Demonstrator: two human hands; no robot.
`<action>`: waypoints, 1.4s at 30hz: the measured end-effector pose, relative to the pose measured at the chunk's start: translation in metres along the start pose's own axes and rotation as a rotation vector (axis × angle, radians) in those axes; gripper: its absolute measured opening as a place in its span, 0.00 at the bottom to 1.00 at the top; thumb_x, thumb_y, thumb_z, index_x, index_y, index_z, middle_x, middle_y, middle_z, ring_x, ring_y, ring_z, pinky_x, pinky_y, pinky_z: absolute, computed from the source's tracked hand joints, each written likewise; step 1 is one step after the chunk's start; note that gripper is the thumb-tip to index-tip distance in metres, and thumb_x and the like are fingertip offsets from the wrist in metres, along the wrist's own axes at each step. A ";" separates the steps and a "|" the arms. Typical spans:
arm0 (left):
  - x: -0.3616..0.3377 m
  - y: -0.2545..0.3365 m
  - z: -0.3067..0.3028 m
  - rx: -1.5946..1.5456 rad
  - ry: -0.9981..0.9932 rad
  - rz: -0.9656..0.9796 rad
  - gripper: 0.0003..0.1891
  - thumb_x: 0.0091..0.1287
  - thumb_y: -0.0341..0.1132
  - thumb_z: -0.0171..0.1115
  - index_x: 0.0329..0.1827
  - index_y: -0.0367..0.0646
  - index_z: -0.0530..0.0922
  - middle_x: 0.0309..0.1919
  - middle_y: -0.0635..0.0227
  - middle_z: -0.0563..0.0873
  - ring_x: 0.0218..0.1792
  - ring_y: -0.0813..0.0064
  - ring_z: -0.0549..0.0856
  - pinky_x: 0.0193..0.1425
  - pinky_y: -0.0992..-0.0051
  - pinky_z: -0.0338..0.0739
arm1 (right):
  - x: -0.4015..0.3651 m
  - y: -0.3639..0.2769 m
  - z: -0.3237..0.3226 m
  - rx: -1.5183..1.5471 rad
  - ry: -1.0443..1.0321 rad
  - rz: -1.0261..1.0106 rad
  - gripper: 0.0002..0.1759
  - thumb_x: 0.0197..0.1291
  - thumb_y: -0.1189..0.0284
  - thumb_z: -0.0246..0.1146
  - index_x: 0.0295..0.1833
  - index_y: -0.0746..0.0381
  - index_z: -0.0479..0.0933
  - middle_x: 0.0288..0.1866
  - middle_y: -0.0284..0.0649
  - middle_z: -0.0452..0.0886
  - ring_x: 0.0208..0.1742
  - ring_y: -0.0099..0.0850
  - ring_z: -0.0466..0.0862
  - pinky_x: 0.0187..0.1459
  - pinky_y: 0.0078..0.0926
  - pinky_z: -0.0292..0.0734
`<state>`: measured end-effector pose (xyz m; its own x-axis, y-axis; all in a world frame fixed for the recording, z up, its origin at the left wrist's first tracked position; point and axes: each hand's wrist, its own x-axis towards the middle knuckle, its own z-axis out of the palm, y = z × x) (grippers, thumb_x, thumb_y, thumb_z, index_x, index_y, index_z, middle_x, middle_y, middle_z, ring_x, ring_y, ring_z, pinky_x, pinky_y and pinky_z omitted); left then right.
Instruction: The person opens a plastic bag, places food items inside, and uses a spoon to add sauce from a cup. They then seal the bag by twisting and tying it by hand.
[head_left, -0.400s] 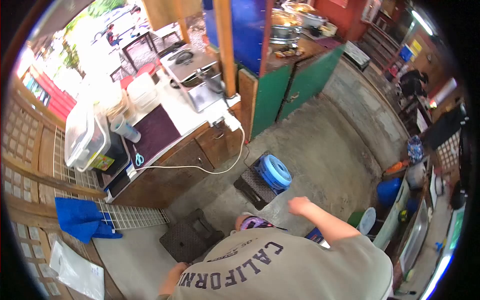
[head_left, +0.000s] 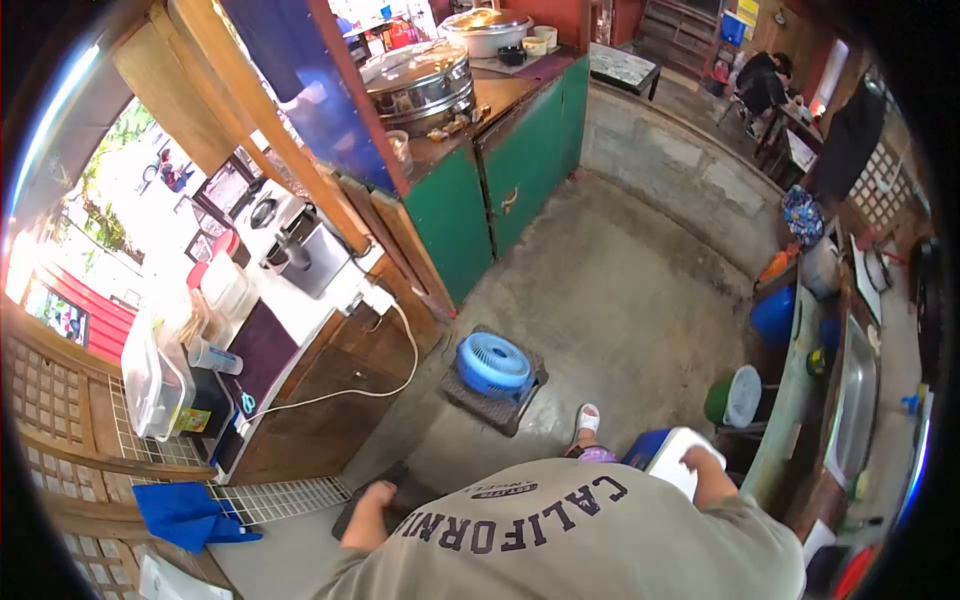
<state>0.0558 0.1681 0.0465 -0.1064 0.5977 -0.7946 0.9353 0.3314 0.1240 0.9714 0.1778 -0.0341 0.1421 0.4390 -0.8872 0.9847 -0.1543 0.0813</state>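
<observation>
Well, my right hand (head_left: 703, 461) is at the white lid (head_left: 673, 463) of the blue box (head_left: 645, 448) low on my right; I can't tell whether its fingers grip it. My left hand (head_left: 379, 493) is by the dark stool (head_left: 352, 512), its grasp also unclear. Ahead, the blue fan (head_left: 495, 364) sits on another stool (head_left: 508, 413).

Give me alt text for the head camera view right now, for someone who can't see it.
Looking down past a lettered shirt, the wearer's right hand is at a white-topped blue box, the left hand near a dark stool. Ahead, a blue fan sits on another stool on the gray floor, beyond which stand green cabinets.
</observation>
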 end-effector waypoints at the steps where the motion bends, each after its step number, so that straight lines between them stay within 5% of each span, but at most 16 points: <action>1: 0.036 -0.001 -0.003 0.023 0.133 0.108 0.15 0.62 0.43 0.56 0.46 0.48 0.85 0.47 0.56 0.86 0.48 0.56 0.85 0.53 0.62 0.78 | 0.012 0.040 0.017 -0.119 0.000 -0.214 0.24 0.51 0.54 0.68 0.48 0.59 0.85 0.49 0.50 0.84 0.53 0.46 0.82 0.55 0.44 0.76; 2: 0.041 0.039 -0.039 -0.120 0.131 -0.079 0.17 0.65 0.45 0.54 0.46 0.46 0.85 0.47 0.55 0.86 0.50 0.55 0.85 0.54 0.62 0.77 | -0.009 0.046 0.010 -0.062 -0.029 -0.205 0.23 0.51 0.55 0.68 0.48 0.59 0.84 0.49 0.50 0.84 0.52 0.45 0.83 0.55 0.44 0.76; 5: 0.056 0.154 -0.106 -0.305 0.430 -0.017 0.16 0.68 0.45 0.56 0.48 0.46 0.84 0.47 0.54 0.86 0.52 0.56 0.84 0.56 0.64 0.77 | -0.026 0.047 -0.038 0.305 0.017 -0.097 0.21 0.51 0.59 0.69 0.49 0.59 0.84 0.49 0.49 0.84 0.50 0.44 0.83 0.53 0.42 0.77; 7: 0.041 0.258 -0.148 -0.426 0.346 0.037 0.15 0.67 0.45 0.59 0.50 0.47 0.84 0.45 0.58 0.87 0.48 0.62 0.86 0.54 0.66 0.77 | -0.012 0.064 -0.072 0.385 0.058 -0.138 0.20 0.51 0.62 0.69 0.49 0.60 0.84 0.48 0.48 0.85 0.49 0.42 0.84 0.51 0.40 0.78; 10: 0.063 0.386 -0.173 -0.369 0.235 0.295 0.17 0.68 0.47 0.59 0.51 0.46 0.83 0.41 0.59 0.88 0.45 0.62 0.86 0.52 0.65 0.78 | -0.005 0.113 -0.139 0.386 0.123 -0.146 0.19 0.51 0.66 0.69 0.49 0.60 0.83 0.48 0.47 0.85 0.47 0.41 0.85 0.49 0.39 0.79; 11: 0.057 0.429 -0.187 -0.377 0.383 0.539 0.18 0.67 0.47 0.60 0.51 0.45 0.82 0.40 0.58 0.88 0.42 0.60 0.86 0.49 0.63 0.79 | -0.003 0.130 -0.170 0.374 0.167 -0.138 0.18 0.51 0.68 0.69 0.49 0.60 0.83 0.48 0.47 0.85 0.47 0.40 0.85 0.49 0.38 0.79; 14: 0.050 0.540 -0.267 -0.327 0.612 0.476 0.12 0.66 0.42 0.60 0.41 0.42 0.82 0.39 0.54 0.86 0.44 0.54 0.84 0.48 0.61 0.78 | -0.003 0.146 -0.289 0.398 0.355 -0.158 0.18 0.51 0.72 0.69 0.49 0.60 0.82 0.47 0.46 0.85 0.45 0.38 0.85 0.47 0.36 0.80; 19: 0.067 0.612 -0.402 -0.573 0.969 0.401 0.08 0.62 0.35 0.61 0.41 0.45 0.83 0.47 0.55 0.78 0.53 0.55 0.79 0.57 0.64 0.75 | -0.111 0.049 -0.468 1.016 0.010 -0.799 0.09 0.61 0.77 0.63 0.47 0.64 0.81 0.42 0.36 0.84 0.44 0.24 0.83 0.46 0.24 0.77; 25: 0.137 0.603 -0.515 -0.746 1.339 0.097 0.12 0.62 0.34 0.61 0.48 0.49 0.79 0.54 0.54 0.72 0.54 0.52 0.78 0.61 0.63 0.74 | -0.067 0.006 -0.572 0.587 -0.107 -0.560 0.10 0.61 0.76 0.64 0.48 0.64 0.80 0.41 0.36 0.84 0.43 0.23 0.82 0.44 0.23 0.77; 26: 0.155 0.597 -0.526 -0.719 1.376 0.088 0.11 0.62 0.33 0.61 0.47 0.48 0.79 0.52 0.55 0.74 0.53 0.54 0.79 0.59 0.64 0.74 | -0.013 0.029 -0.572 0.703 -0.044 -0.840 0.07 0.62 0.73 0.64 0.45 0.63 0.80 0.38 0.36 0.84 0.40 0.23 0.82 0.41 0.23 0.77; 27: 0.177 0.593 -0.545 -0.695 1.419 0.096 0.10 0.62 0.33 0.60 0.45 0.46 0.80 0.50 0.55 0.76 0.52 0.55 0.79 0.57 0.65 0.74 | -0.004 0.028 -0.593 0.704 0.082 -0.791 0.07 0.61 0.74 0.64 0.44 0.63 0.79 0.38 0.36 0.84 0.39 0.23 0.82 0.40 0.23 0.77; 32: 0.255 0.645 -0.572 -0.742 0.995 0.507 0.06 0.61 0.30 0.60 0.39 0.41 0.82 0.36 0.62 0.83 0.41 0.64 0.82 0.48 0.68 0.76 | 0.057 -0.023 -0.728 0.535 0.542 -0.708 0.05 0.61 0.74 0.65 0.40 0.63 0.78 0.34 0.36 0.83 0.36 0.22 0.82 0.38 0.23 0.77; 34: 0.239 0.689 -0.565 -0.935 0.312 0.608 0.07 0.65 0.34 0.61 0.41 0.42 0.83 0.36 0.68 0.83 0.41 0.73 0.82 0.49 0.70 0.77 | 0.075 -0.064 -0.781 0.616 0.454 -0.793 0.06 0.60 0.74 0.66 0.40 0.64 0.78 0.34 0.36 0.84 0.35 0.22 0.82 0.37 0.23 0.77; 37: 0.222 0.737 -0.565 -0.680 -0.070 0.852 0.10 0.68 0.38 0.61 0.45 0.42 0.82 0.38 0.69 0.85 0.40 0.79 0.82 0.47 0.75 0.77 | 0.089 -0.114 -0.867 0.605 0.170 -0.888 0.09 0.59 0.70 0.68 0.41 0.64 0.79 0.33 0.35 0.83 0.33 0.23 0.81 0.36 0.22 0.76; 41: 0.239 0.756 -0.608 -0.674 -0.031 0.698 0.08 0.66 0.38 0.64 0.38 0.43 0.79 0.35 0.71 0.85 0.40 0.75 0.83 0.47 0.71 0.76 | 0.065 -0.173 -0.997 0.275 -0.032 -0.789 0.12 0.60 0.66 0.68 0.44 0.63 0.82 0.37 0.36 0.84 0.37 0.26 0.79 0.42 0.26 0.75; 42: 0.246 0.757 -0.627 -0.576 0.148 0.644 0.08 0.65 0.39 0.64 0.38 0.43 0.80 0.35 0.70 0.85 0.39 0.72 0.83 0.46 0.70 0.76 | 0.073 -0.183 -1.021 0.255 -0.032 -0.799 0.13 0.60 0.65 0.67 0.44 0.62 0.82 0.37 0.36 0.84 0.38 0.27 0.80 0.43 0.27 0.75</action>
<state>0.5264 1.0239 0.3172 0.3038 0.8709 -0.3863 0.5166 0.1901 0.8349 0.9051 1.1420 0.3499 -0.5954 0.4767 -0.6468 0.7341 -0.0044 -0.6790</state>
